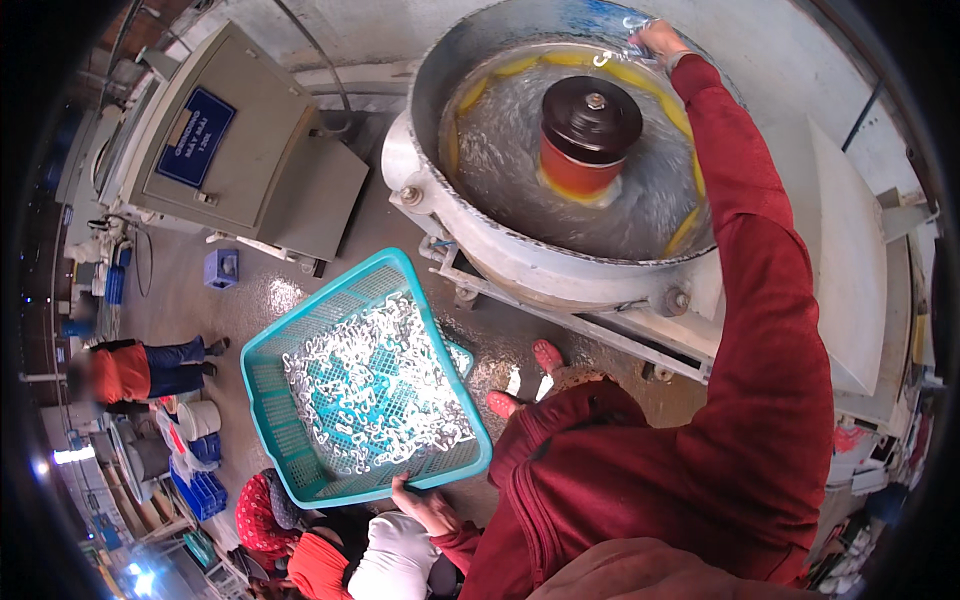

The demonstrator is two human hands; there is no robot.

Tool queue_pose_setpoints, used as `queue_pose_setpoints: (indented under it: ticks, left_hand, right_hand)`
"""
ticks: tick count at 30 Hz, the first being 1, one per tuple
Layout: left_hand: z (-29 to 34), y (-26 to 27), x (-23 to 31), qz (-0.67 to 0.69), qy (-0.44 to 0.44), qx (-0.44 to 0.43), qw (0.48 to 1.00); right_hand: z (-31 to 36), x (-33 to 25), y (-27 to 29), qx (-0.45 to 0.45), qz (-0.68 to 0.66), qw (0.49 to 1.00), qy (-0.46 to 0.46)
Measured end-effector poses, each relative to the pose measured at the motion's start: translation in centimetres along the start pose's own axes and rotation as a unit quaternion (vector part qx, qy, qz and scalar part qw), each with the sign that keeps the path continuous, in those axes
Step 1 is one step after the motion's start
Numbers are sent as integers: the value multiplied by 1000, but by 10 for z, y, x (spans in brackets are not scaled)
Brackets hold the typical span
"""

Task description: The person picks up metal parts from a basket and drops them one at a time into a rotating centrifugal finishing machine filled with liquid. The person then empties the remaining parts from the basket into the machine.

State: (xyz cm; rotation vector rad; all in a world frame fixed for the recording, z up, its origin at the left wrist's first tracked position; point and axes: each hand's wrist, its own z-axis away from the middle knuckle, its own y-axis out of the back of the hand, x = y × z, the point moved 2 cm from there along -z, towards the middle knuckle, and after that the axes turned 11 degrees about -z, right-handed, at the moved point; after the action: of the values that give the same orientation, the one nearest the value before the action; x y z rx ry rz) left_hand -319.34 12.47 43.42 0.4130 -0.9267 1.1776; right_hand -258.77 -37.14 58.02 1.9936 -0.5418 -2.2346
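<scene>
My left hand (428, 508) grips the near rim of a teal plastic basket (262, 385). The basket has mesh walls, and many small shiny white hook-shaped pieces (365, 400) are spread over its bottom. My right arm is stretched out to the far rim of a large round metal tub (560, 272). There my right hand (660, 42) has its fingers closed around a few similar white pieces (634, 26), partly hidden by the hand. Another white curled piece (602, 58) shows just beside it. Inside the tub, greyish contents (500, 150) look streaked, around a red-orange centre post (578, 172) with a dark round cap (592, 115).
A grey metal cabinet (215, 110) with a blue sign stands left of the tub. A small blue crate (221, 268) sits on the wet floor (170, 310). Several people are at the lower left, one in an orange top (122, 374). White buckets (198, 418) and blue crates (203, 494) are near them.
</scene>
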Motion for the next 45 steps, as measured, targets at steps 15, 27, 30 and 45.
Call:
queue_pose_setpoints:
  ticks: [15, 27, 30, 45]
  left_hand:
    - [-12, 19, -13, 26, -25, -61, 997]
    - [-42, 52, -23, 15, -21, -35, 999]
    - [-40, 44, -24, 65, -2, -109, 992]
    - [-24, 34, -13, 81, -73, 11, 994]
  right_hand:
    - [129, 19, 53, 6, 398, 909, 125]
    - [207, 26, 17, -303, 472, 820, -113]
    - [242, 20, -23, -401, 413, 792, -203]
    - [446, 27, -419, -534, 458, 635, 320]
